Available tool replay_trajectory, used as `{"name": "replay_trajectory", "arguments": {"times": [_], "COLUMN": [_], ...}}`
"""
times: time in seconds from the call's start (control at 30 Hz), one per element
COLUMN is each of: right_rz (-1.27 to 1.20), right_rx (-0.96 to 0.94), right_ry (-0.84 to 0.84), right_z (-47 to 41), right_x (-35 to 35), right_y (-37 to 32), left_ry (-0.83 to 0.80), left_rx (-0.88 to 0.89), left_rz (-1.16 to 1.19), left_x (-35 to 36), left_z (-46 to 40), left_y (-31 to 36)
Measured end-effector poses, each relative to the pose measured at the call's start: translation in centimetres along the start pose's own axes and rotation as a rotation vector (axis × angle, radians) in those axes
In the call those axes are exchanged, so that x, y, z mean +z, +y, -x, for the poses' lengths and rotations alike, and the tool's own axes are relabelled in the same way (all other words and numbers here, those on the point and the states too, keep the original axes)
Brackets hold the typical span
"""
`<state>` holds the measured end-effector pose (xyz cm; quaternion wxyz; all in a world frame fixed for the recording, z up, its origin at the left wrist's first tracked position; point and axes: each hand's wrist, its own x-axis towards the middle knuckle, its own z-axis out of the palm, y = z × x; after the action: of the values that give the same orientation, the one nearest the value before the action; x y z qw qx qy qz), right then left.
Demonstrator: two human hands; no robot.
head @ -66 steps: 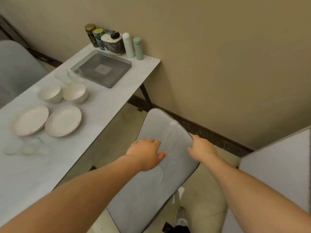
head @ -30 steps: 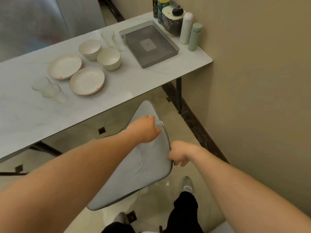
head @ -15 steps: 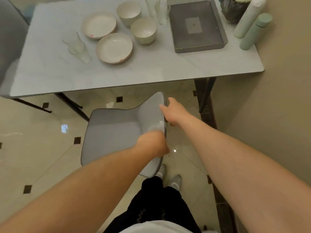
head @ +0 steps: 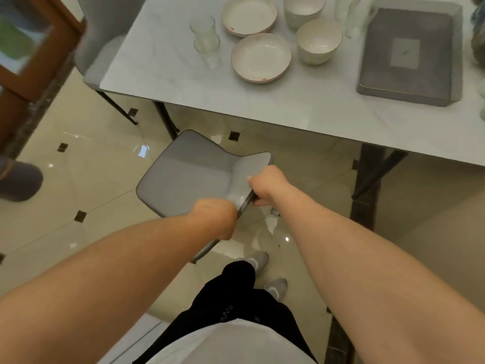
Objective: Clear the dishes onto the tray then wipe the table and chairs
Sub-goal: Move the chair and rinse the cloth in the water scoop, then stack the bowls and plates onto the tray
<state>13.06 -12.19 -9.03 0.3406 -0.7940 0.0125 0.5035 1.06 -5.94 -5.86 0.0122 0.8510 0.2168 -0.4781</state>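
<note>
The chair [head: 189,177] is held by its backrest's top edge, just in front of the desk [head: 301,106]. The left hand [head: 214,219] is curled over the near end of that edge, the right hand [head: 269,183] is clamped further along it, and both arms are stretched forward.

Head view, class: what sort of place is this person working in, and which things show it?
Probably a home dining area: a marble-look table with used plates and bowls, and grey padded chairs on a tiled floor.

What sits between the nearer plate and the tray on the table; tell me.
In the head view, a white bowl stands between the nearer plate and the grey tray. Around it, only bare marble table shows.
</note>
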Motion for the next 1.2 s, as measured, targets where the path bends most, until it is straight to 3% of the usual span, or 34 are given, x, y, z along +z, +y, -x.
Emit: {"name": "replay_trajectory", "arguments": {"times": [0.1, 0.27, 0.33, 0.5, 0.57, 0.8, 1.0, 1.2], "right_rz": [0.02, 0.316, 0.479, 0.491, 0.548, 0.506, 0.452, 0.427], "right_rx": [-0.033, -0.149, -0.245, -0.262, -0.266, -0.363, -0.419, -0.49], "right_ry": [-0.066, -0.212, -0.14, -0.069, -0.058, 0.143, 0.164, 0.149], "right_z": [0.0, 0.2, 0.0, -1.1, -1.6, -3.3, -4.3, -6.2], "right_x": [3.2, 3.7, 2.9, 0.7, -0.6, -6.3, -11.5, -21.1], "right_y": [-0.6, -2.5, -3.5, -5.5, -6.2, -9.8, -13.4, -15.6], "left_ry": [-0.025, -0.047, -0.076, -0.136, -0.072, 0.418, 0.515, 0.553], "left_rx": [-0.071, -0.207, -0.213, -0.104, -0.048, 0.09, 0.084, -0.006], "left_rz": [0.017, -0.042, -0.1, -0.054, -0.022, 0.204, 0.258, 0.248], "left_x": [0.4, 0.7, 0.2, -4.0, -7.2, -17.7, -23.1, -30.3], "left_z": [-0.2, 0.0, -0.1, -1.8, -2.9, -6.3, -6.7, -7.2], "left_y": [-3.8, -8.6, -10.0, -12.2, -12.3, -10.0, -6.7, -1.9]}}
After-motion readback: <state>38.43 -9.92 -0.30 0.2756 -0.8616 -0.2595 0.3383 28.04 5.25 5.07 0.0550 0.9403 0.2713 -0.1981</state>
